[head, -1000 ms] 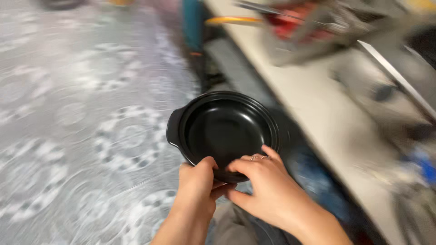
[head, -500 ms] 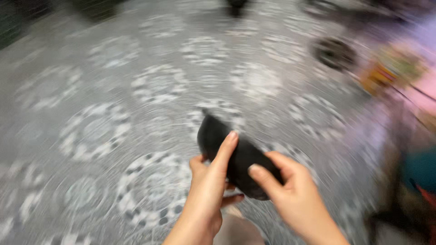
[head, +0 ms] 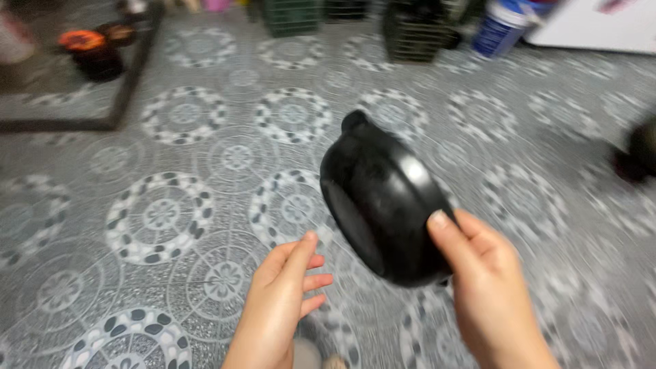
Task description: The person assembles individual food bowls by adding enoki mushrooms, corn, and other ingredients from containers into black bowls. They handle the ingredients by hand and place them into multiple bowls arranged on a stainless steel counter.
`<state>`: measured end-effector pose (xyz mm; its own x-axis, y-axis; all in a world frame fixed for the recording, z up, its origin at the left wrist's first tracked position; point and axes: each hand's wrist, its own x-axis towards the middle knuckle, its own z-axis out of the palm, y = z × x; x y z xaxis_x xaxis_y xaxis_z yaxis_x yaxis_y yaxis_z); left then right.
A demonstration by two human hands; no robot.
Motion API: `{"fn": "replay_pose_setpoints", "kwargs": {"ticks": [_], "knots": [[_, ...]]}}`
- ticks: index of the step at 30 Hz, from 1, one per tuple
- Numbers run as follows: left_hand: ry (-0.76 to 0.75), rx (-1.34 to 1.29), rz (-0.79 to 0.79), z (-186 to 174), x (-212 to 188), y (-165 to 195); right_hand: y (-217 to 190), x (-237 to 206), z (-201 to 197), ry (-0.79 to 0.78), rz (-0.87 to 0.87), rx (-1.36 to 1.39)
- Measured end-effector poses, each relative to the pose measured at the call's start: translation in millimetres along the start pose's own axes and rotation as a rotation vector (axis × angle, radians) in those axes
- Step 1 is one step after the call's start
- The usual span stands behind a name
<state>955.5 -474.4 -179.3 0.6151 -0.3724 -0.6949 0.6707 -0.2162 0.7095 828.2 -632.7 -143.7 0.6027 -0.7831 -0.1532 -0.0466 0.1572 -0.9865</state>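
Floor's [head: 171, 212] all grey tile with those round black-and-white medallion patterns, running right across the whole view. Up at 12 o'clock there's a dark green crate [head: 290, 15] and a black crate [head: 415, 29] sitting side by side, with a blue-and-white bucket [head: 502, 26] just beside them at about 1 o'clock and a white board [head: 601, 26] lying flat further toward 2. Over at 10 to 11 o'clock a dark frame [head: 130, 75] rests on the tiles with a small black and orange thing [head: 92, 51] inside it, and a blurry dark object [head: 639, 154] sits at the 3 o'clock edge.
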Motion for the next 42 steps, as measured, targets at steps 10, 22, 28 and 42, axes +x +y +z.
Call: {"fn": "replay_pose_setpoints", "kwargs": {"ticks": [10,22,28,42], "knots": [[0.232,-0.184,-0.096,43,326,243,-50,373,159,-0.156,0.268,0.290],[-0.350,-0.448,0.040,166,696,523,-100,840,237,0.044,0.393,0.332],[-0.126,-0.584,0.011,240,865,680,-133,1092,303,0.100,0.611,0.267],[0.188,-0.506,-0.027,257,1238,935,-48,1530,494,0.040,0.518,-0.330]]}}
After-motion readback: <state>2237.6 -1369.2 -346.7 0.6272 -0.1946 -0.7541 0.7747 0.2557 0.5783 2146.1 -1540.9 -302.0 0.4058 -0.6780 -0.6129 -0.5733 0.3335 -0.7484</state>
